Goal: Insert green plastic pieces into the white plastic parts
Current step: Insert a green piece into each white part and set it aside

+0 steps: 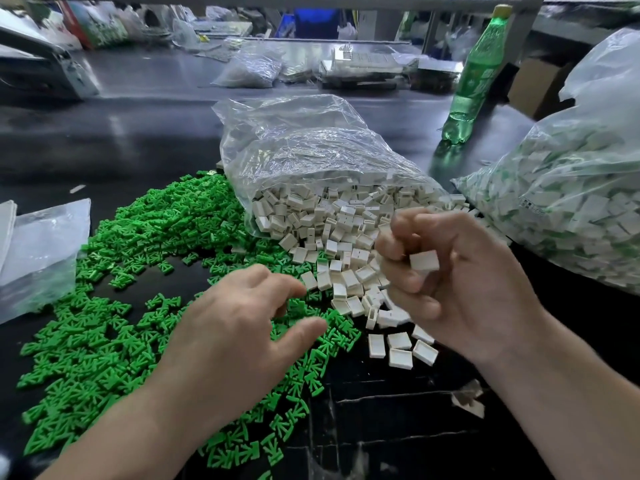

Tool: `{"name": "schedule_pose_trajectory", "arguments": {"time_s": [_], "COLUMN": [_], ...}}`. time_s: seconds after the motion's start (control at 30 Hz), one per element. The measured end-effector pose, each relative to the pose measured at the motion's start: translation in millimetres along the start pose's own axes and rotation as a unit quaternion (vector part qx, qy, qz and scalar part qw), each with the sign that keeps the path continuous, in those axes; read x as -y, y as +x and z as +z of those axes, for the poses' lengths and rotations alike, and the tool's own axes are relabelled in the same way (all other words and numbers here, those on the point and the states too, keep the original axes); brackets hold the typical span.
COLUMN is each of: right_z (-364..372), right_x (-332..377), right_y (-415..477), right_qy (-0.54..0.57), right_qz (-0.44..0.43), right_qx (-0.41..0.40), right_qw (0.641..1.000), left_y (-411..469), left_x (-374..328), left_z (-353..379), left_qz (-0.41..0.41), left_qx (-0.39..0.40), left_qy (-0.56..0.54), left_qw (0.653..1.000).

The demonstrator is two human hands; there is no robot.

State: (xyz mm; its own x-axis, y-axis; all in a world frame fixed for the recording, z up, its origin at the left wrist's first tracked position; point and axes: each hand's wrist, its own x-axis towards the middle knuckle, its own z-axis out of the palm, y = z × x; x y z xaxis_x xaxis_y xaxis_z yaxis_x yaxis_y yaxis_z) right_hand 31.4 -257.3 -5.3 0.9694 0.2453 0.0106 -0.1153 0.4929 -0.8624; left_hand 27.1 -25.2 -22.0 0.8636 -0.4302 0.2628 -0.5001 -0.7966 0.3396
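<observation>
A wide heap of green plastic pieces [104,334] covers the dark table at the left and centre. White plastic parts [332,230] spill out of a clear bag [304,143] toward me. My right hand [460,278] is raised above the spill, its curled fingers holding one white plastic part [424,260]. My left hand [228,337] hovers palm down over the green heap, fingers spread and relaxed, with nothing visible in it.
A large clear bag of assembled white-and-green parts [571,202] lies at the right. A green soda bottle [474,77] stands behind it. An emptied plastic bag [38,251] lies at the left edge. Bags and trays clutter the far side of the table.
</observation>
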Motion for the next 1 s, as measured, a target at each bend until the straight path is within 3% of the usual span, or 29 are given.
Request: {"name": "schedule_pose_trajectory", "arguments": {"time_s": [0.03, 0.07, 0.1, 0.17, 0.2, 0.23, 0.27, 0.7, 0.8, 1.0], "right_z": [-2, -2, -1, 5, 11, 15, 18, 10, 7, -1], "right_x": [3, 4, 4, -1, -4, -8, -10, -26, -30, -31], "right_y": [-2, -4, -7, -11, -12, -11, -10, 4, 5, 7], "right_qy": [-0.128, -0.29, -0.451, -0.688, -0.753, -0.788, -0.804, -0.868, -0.865, -0.839], "right_qz": [0.002, 0.01, 0.023, 0.065, 0.087, 0.097, 0.095, -0.018, -0.055, -0.078], "right_qx": [-0.036, -0.068, -0.09, -0.085, -0.075, -0.064, -0.054, -0.039, -0.029, -0.04], "right_qw": [0.991, 0.954, 0.887, 0.718, 0.648, 0.604, 0.584, 0.495, 0.498, 0.537], "left_y": [0, 0, -1, 0, 1, 2, 3, 10, 10, 10], "left_x": [-1, -1, -2, -3, -2, -1, -1, 2, 3, 8], "left_z": [2, 4, 5, 7, 8, 9, 10, 14, 14, 18], "left_qz": [0.0, 0.004, 0.012, 0.022, 0.024, 0.024, 0.023, 0.004, 0.016, 0.031], "left_qx": [0.018, 0.029, 0.035, 0.014, 0.008, 0.01, 0.018, 0.014, 0.008, -0.022], "left_qy": [0.04, 0.072, 0.101, 0.138, 0.143, 0.142, 0.136, 0.118, 0.101, 0.095], "left_qw": [0.999, 0.997, 0.994, 0.99, 0.989, 0.99, 0.99, 0.993, 0.995, 0.995]}}
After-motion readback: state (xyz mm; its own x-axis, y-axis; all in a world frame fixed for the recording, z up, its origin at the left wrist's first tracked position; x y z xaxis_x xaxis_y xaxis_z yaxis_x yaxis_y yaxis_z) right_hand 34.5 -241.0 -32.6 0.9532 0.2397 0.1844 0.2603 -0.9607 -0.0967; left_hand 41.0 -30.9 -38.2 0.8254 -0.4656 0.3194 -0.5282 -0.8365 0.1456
